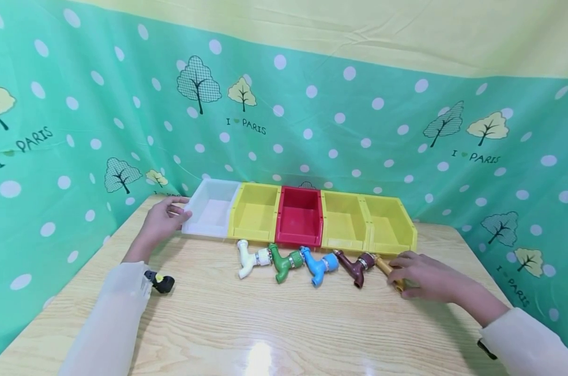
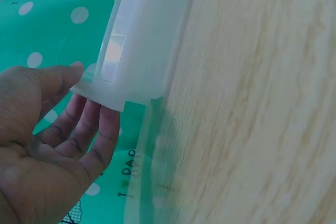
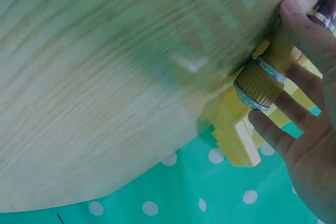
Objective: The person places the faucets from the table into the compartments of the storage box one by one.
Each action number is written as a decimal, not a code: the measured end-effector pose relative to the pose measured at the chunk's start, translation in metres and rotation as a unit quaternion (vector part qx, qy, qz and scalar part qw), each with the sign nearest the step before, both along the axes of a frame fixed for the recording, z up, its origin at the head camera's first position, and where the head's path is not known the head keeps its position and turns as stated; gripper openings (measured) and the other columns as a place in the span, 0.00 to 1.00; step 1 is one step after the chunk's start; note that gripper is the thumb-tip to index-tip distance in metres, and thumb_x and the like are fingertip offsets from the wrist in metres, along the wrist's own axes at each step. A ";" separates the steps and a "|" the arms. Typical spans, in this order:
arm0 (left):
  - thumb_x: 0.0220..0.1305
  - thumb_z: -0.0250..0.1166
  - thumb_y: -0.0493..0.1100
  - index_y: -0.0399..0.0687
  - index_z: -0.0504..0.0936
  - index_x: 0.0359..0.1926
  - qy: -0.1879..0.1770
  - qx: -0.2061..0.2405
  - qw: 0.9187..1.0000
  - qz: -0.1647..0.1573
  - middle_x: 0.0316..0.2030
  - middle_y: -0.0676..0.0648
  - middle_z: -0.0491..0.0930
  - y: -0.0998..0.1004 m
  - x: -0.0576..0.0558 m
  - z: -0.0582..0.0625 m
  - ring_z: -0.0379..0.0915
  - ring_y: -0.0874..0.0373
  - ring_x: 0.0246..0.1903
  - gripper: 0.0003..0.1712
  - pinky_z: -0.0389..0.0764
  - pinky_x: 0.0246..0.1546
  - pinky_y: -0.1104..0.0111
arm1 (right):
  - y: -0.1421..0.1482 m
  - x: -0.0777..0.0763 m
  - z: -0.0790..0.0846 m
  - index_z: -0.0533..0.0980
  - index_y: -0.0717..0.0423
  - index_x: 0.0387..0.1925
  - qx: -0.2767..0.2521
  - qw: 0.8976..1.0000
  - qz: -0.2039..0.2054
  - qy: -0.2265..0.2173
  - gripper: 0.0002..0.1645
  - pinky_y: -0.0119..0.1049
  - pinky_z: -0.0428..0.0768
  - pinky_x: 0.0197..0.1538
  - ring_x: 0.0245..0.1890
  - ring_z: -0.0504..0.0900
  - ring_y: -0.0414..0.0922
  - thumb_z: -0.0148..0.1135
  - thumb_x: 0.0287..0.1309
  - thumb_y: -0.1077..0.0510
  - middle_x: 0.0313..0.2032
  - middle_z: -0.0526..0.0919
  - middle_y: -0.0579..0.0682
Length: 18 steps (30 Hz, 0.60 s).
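Observation:
At the left end of the row of bins, my left hand (image 1: pixel 164 222) pinches the edge of the translucent white bin (image 1: pixel 210 209). In the left wrist view, its thumb lies at the rim with the fingers against the outside wall. My right hand (image 1: pixel 427 277) holds a gold-coloured tap (image 3: pixel 261 82) on the table by the right end of the bins, thumb on one side and fingers on the other. Part of that tap is hidden behind the hand. Just left of it lies a dark brown tap (image 1: pixel 356 267).
A blue tap (image 1: pixel 318 266), a green tap (image 1: pixel 284 263) and a white tap (image 1: pixel 250 259) lie in line on the wooden table (image 1: pixel 265 318). Behind them stand a red bin (image 1: pixel 300 216) and several yellow bins (image 1: pixel 255 211). A patterned green curtain (image 1: pixel 312 130) surrounds the table.

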<state>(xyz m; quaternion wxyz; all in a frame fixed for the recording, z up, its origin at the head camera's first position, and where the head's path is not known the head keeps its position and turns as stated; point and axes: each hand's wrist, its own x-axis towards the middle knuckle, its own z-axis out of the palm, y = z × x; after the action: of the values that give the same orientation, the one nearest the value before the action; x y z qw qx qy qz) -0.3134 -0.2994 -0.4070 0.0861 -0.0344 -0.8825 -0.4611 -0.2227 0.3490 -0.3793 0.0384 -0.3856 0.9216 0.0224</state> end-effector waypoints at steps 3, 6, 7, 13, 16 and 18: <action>0.74 0.64 0.47 0.40 0.71 0.69 -0.004 0.004 1.000 0.002 0.51 0.33 0.76 0.000 0.000 -0.001 0.76 0.42 0.47 0.29 0.89 0.39 0.59 | -0.002 0.001 -0.001 0.83 0.32 0.48 0.006 1.000 0.011 0.014 0.20 0.62 0.80 0.51 0.56 0.76 0.58 0.77 0.52 0.47 0.57 0.82 0.53; 0.74 0.64 0.47 0.40 0.71 0.69 -0.008 0.006 1.000 0.001 0.51 0.33 0.76 -0.001 -0.001 -0.001 0.76 0.41 0.48 0.29 0.89 0.39 0.60 | -0.003 0.001 -0.003 0.84 0.32 0.46 0.010 0.999 0.022 0.035 0.19 0.54 0.80 0.44 0.51 0.77 0.52 0.76 0.51 0.43 0.54 0.83 0.50; 0.74 0.64 0.47 0.40 0.71 0.69 -0.009 0.007 1.000 0.002 0.51 0.34 0.76 -0.001 -0.001 -0.002 0.76 0.41 0.49 0.29 0.89 0.39 0.61 | -0.003 0.001 -0.004 0.85 0.32 0.46 0.010 0.999 0.026 0.041 0.19 0.50 0.79 0.42 0.49 0.76 0.50 0.76 0.50 0.42 0.52 0.83 0.49; 0.74 0.64 0.47 0.40 0.71 0.69 -0.007 0.009 1.000 0.003 0.51 0.34 0.76 -0.003 -0.001 -0.003 0.75 0.40 0.48 0.29 0.89 0.39 0.61 | -0.005 0.002 -0.007 0.87 0.34 0.46 -0.004 0.994 0.065 0.086 0.20 0.39 0.73 0.35 0.41 0.74 0.45 0.78 0.48 0.46 0.46 0.84 0.46; 0.74 0.64 0.47 0.40 0.71 0.69 -0.007 0.013 1.000 0.002 0.51 0.34 0.76 -0.003 -0.001 -0.003 0.76 0.40 0.48 0.29 0.89 0.39 0.61 | -0.006 0.003 -0.009 0.87 0.33 0.46 0.001 0.991 0.077 0.108 0.20 0.38 0.73 0.33 0.41 0.75 0.45 0.79 0.48 0.49 0.44 0.84 0.46; 0.74 0.64 0.47 0.40 0.71 0.69 -0.008 0.015 1.000 0.001 0.51 0.34 0.76 -0.003 -0.001 -0.002 0.76 0.40 0.48 0.29 0.89 0.39 0.60 | -0.006 0.003 -0.011 0.86 0.32 0.46 0.009 0.990 0.078 0.117 0.20 0.39 0.74 0.33 0.41 0.76 0.46 0.79 0.49 0.50 0.44 0.83 0.45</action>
<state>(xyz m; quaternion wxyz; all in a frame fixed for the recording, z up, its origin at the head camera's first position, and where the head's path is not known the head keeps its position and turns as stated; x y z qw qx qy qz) -0.3147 -0.3022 -0.4095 0.0804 -0.0286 -0.8764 -0.4740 -0.2192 0.3427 -0.3899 -0.0684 -0.4511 0.8864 0.0784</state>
